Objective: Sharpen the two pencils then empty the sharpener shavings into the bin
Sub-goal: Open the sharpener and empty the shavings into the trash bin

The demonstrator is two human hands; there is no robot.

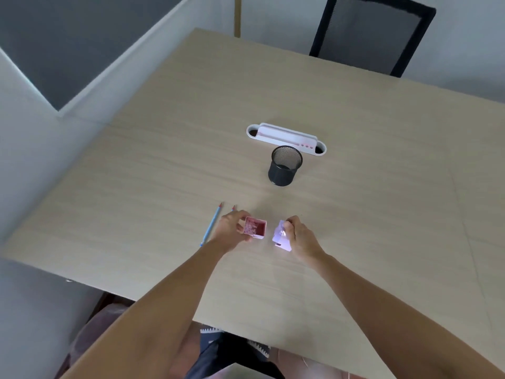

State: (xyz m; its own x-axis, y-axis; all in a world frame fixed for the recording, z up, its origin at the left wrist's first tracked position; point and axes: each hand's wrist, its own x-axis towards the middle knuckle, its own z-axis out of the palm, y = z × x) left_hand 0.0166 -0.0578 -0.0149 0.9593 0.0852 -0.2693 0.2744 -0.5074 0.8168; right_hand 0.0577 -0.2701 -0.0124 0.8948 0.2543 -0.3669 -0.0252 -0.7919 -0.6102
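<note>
My left hand [231, 229] grips a small pink shavings drawer [255, 227], open side up, with reddish shavings inside. My right hand [299, 236] holds the pale lilac sharpener body [281, 236] just to the right of the drawer; the two parts are apart. A blue pencil [211, 225] lies on the table [164, 187] left of my left hand, tip pointing away. A second pencil's tip [234, 207] shows above my left hand; the rest of it is hidden. A black mesh bin [285, 166] stands upright beyond the hands.
A white cable-port cover [285, 138] is set into the table just behind the bin. A black mesh office chair [374, 34] stands at the far side. The table's near edge crosses my forearms, with my lap below it.
</note>
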